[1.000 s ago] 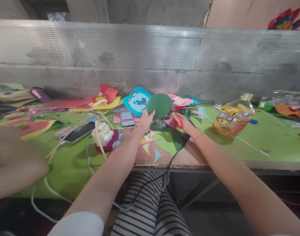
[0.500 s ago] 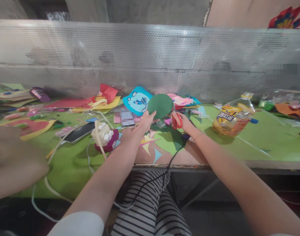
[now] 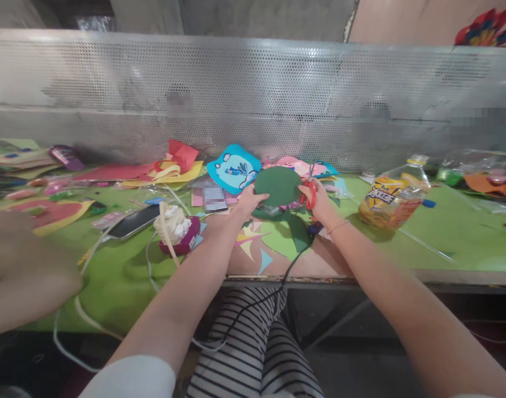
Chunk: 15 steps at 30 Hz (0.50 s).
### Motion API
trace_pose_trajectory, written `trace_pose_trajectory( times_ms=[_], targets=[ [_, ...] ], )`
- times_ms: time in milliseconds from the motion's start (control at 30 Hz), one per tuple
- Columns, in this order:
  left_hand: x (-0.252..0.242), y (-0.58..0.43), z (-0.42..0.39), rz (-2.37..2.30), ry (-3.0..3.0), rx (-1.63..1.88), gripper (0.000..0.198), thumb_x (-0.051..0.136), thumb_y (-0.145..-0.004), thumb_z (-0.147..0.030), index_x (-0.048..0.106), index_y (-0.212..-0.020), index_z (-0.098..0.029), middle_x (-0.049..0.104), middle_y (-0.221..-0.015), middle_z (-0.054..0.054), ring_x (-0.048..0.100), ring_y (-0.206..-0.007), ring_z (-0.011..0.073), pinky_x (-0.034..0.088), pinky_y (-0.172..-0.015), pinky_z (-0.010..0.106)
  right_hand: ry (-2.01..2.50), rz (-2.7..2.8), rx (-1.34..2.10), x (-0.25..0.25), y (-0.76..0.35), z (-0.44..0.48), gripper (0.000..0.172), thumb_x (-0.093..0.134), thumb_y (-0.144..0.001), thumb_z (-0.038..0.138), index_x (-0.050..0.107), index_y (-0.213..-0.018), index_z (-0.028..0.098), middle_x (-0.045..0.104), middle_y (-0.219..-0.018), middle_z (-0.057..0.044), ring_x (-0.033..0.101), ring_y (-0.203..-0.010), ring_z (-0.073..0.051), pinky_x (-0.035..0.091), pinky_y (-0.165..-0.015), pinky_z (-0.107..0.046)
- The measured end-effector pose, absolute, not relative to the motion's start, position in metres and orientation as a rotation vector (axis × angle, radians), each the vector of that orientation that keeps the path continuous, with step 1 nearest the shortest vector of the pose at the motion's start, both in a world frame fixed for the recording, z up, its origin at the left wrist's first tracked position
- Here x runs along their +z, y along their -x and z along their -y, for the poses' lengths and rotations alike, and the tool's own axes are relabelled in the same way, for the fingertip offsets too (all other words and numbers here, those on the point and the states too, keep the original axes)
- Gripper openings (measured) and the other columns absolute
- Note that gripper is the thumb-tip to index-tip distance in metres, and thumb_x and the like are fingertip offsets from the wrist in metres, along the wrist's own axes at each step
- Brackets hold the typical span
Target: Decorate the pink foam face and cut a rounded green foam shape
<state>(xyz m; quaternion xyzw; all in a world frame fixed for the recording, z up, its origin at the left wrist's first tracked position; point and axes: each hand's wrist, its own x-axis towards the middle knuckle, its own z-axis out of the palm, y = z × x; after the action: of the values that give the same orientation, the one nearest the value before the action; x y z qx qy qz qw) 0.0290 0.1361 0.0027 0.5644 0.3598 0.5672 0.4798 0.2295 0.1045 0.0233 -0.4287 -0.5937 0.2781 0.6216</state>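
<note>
Faced a perforated metal panel (image 3: 244,94) behind a green table (image 3: 456,240) strewn with paper scraps (image 3: 275,239); pinched a dark green disc (image 3: 278,185) over them, left edge in the left hand (image 3: 248,201); gripped red-handled scissors (image 3: 310,197) in the right hand (image 3: 323,205) beside it

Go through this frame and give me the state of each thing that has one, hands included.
Left hand, closed on the disc's left edge
Right hand, closed around the scissors, thumb by the disc's right edge
Green disc, held up, rounded outline
Red-handled scissors, in hand, blades pointing away from the wearer; open or shut unclear
Phone, lying down, screen dark
Blue paper piece, drawn on
</note>
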Motion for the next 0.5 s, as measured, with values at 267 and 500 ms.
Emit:
trace_pose_trajectory(
  times_ms=[267,500],
  targets=[
    [0.0018,-0.0279,-0.1379,-0.805,-1.353,1.412,0.049,0.073,-0.055,-0.021,0.058,-0.101,-0.016,0.068,-0.084,0.003,0.065,-0.073,0.0180,0.053,-0.069,0.031,0.886,1.372,0.765,0.0244,-0.2312,-0.1085,0.028,0.071,-0.063,0.035,0.053,-0.081,0.023,0.059,-0.075,0.001,0.055,-0.065,-0.014,0.046,-0.060,-0.028],
    [0.0014,-0.0261,-0.1415,-0.827,-1.371,1.414,0.032,0.072,-0.060,-0.028,0.061,-0.087,-0.015,0.068,-0.080,0.004,0.064,-0.067,0.0175,0.054,-0.067,0.034,0.892,1.508,0.944,0.0168,-0.2273,-0.1066,0.025,0.071,-0.064,0.032,0.058,-0.084,0.022,0.058,-0.069,0.002,0.052,-0.057,-0.011,0.044,-0.053,-0.025]
  ],
)
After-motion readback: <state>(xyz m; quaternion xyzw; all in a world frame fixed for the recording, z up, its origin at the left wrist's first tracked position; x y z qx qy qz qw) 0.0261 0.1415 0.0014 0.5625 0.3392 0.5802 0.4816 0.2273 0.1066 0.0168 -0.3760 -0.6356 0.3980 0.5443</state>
